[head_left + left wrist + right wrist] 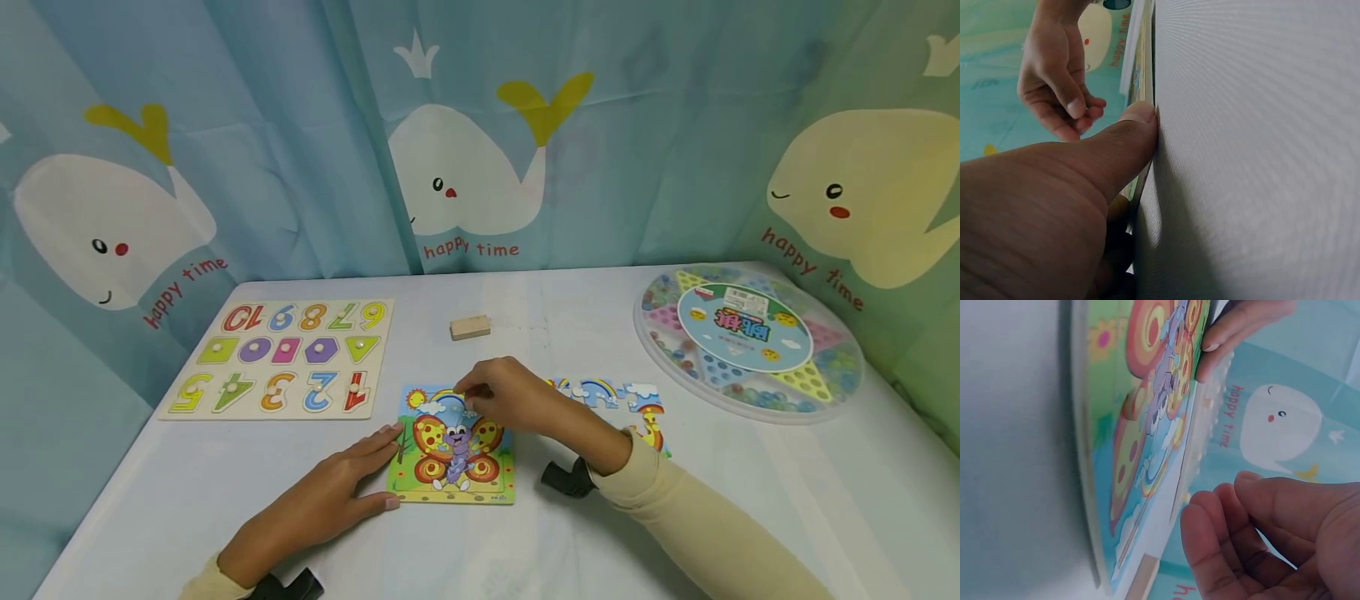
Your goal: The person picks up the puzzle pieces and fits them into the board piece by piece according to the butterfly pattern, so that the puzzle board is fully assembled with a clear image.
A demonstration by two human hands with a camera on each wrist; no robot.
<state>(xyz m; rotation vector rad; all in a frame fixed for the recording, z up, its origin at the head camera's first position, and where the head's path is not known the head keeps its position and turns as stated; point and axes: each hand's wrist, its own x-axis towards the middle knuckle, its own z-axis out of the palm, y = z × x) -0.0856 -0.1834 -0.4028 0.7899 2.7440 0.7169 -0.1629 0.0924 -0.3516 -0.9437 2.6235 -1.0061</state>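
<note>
Butterfly puzzle (pixel 452 446), centre-low of frame on table (pixel 750 467): my left hand (pixel 330 500) lies flat, fingers straight, against its left edge to steady it. My right hand (pixel 517 396) hovers at its top, fingertips bunched; can't tell if pinching a piece. Nearby: number board (pixel 281 358) upper left, wood block (pixel 470 327), loose rainbow pieces (pixel 607 392), marble game (pixel 750 342) upper right. Nothing blocking.
</note>
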